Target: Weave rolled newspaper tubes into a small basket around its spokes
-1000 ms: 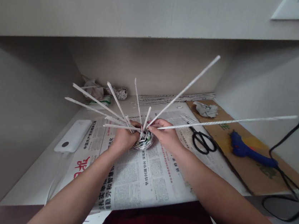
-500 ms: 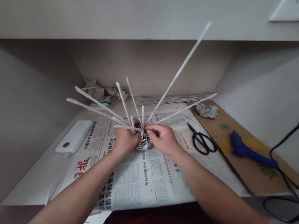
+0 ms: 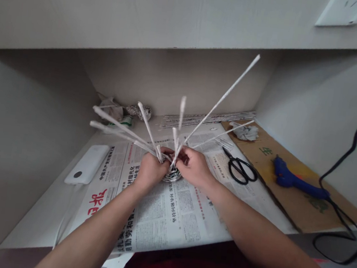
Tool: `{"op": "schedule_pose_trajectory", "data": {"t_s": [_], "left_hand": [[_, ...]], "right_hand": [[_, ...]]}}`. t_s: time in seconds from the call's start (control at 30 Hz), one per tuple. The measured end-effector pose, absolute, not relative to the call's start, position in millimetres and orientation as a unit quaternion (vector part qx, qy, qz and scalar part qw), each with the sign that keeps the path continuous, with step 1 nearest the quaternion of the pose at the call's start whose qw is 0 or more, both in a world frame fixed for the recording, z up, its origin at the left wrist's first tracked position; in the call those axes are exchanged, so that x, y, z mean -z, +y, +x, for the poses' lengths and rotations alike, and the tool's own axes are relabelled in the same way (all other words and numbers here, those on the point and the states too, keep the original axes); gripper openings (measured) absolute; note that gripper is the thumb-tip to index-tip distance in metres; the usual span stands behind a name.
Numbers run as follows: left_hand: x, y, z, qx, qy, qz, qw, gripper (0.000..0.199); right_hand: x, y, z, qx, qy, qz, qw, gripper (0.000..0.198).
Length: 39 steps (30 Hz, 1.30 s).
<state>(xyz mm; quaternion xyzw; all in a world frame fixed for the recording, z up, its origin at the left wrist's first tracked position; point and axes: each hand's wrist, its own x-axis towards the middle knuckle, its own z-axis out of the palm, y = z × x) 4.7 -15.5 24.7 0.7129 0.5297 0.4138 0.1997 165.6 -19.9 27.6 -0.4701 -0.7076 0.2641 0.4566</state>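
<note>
A small piece woven from rolled newspaper strips (image 3: pixel 173 174) is held low over the spread newspaper (image 3: pixel 155 221). Several white paper sticks (image 3: pixel 223 97) fan up and outward from it. My left hand (image 3: pixel 152 168) is closed round its left side, with the thumb near the bases of the sticks. On the right, my right hand (image 3: pixel 194 165) pinches the paper sticks close to where they leave the weave. Both hands hide much of the woven part, and the fingertips of my left hand are mostly out of sight.
Black scissors (image 3: pixel 242 169) lie to the right, before a cardboard sheet (image 3: pixel 290 198) bearing a blue glue gun (image 3: pixel 298 180) with a black cord and a crumpled paper (image 3: pixel 245 132). A white power bank (image 3: pixel 87 164) lies left. Spare paper sticks (image 3: pixel 206 119) and a patterned bundle (image 3: pixel 139 111) sit at the back.
The long stick has tilted down to the right, and a thinner one has swung more upright. My right hand's fingers have shifted to grip the stick bases. The left-hand sticks have moved slightly right.
</note>
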Motion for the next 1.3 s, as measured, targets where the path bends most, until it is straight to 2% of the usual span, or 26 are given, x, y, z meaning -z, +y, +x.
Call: {"op": "schedule_pose_trajectory", "data": {"t_s": [0.13, 0.23, 0.37, 0.47, 0.63, 0.8, 0.93, 1.03, 1.2, 1.3], "left_hand": [[-28, -14, 4, -0.414, 0.556, 0.681, 0.236, 0.022], [-29, -14, 4, -0.416, 0.560, 0.674, 0.243, 0.021], [-28, -15, 4, -0.417, 0.548, 0.688, 0.229, 0.023], [-26, -15, 4, -0.424, 0.543, 0.688, 0.230, 0.022], [-23, -14, 5, -0.439, 0.521, 0.695, 0.229, 0.020], [-25, -15, 5, -0.430, 0.484, 0.736, 0.197, 0.019], [-29, -17, 3, -0.384, 0.445, 0.796, 0.143, 0.020], [-30, -17, 0, -0.372, 0.405, 0.823, 0.141, 0.025], [-30, -19, 1, -0.359, 0.454, 0.801, 0.150, 0.021], [-33, -21, 4, -0.365, 0.489, 0.772, 0.179, 0.016]], "right_hand": [[-24, -19, 163, -0.281, -0.660, -0.485, 0.500, 0.011], [-21, -16, 161, -0.386, -0.604, -0.459, 0.525, 0.007], [-20, -10, 160, -0.494, -0.534, -0.447, 0.521, 0.017], [-23, -8, 161, -0.530, -0.487, -0.458, 0.522, 0.013], [-28, -7, 165, -0.576, -0.443, -0.461, 0.510, 0.017], [-29, -5, 167, -0.572, -0.434, -0.485, 0.500, 0.017], [-27, -7, 168, -0.492, -0.513, -0.469, 0.525, 0.018], [-27, -8, 168, -0.435, -0.563, -0.457, 0.535, 0.016], [-24, -6, 168, -0.483, -0.553, -0.428, 0.527, 0.018], [-18, -3, 167, -0.473, -0.555, -0.443, 0.522, 0.019]]}}
